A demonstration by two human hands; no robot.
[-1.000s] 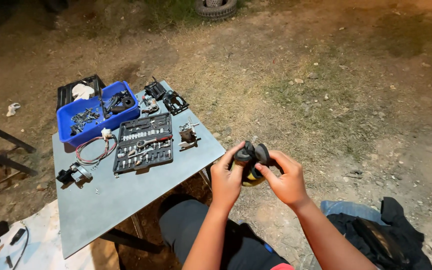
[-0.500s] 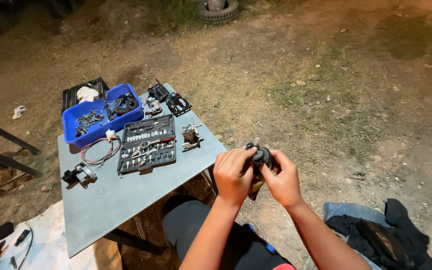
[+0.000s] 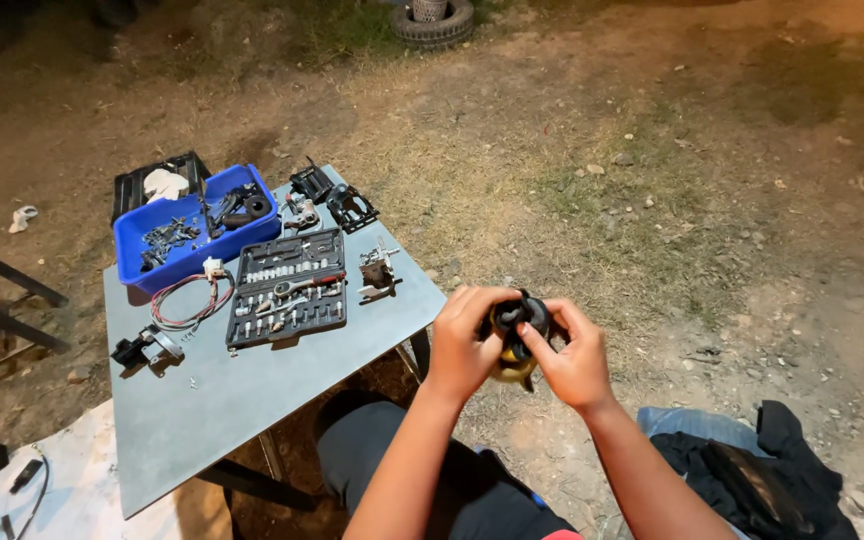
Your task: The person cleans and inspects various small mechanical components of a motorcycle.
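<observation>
My left hand (image 3: pixel 460 342) and my right hand (image 3: pixel 570 355) both grip a small black and yellowish round mechanical part (image 3: pixel 515 340) in front of me, just past the right edge of the grey table (image 3: pixel 242 400). Fingers of both hands wrap around the part and hide most of it. The open black socket set case (image 3: pixel 288 287) lies on the table to the left of my hands. A small metal part (image 3: pixel 377 273) sits between that case and my left hand.
A blue bin (image 3: pixel 190 228) of dark parts stands at the table's far left, with a black tray (image 3: pixel 162 182) behind it. Red and white wires (image 3: pixel 187 305) and a small metal assembly (image 3: pixel 147 350) lie near the left edge. Dark clothing (image 3: pixel 752 475) lies on the dirt at right. A tyre (image 3: pixel 432 20) is far off.
Both hands have closed in tighter around the part and turned it slightly. The view has shifted a little; the hands sit a bit lower in the frame.
</observation>
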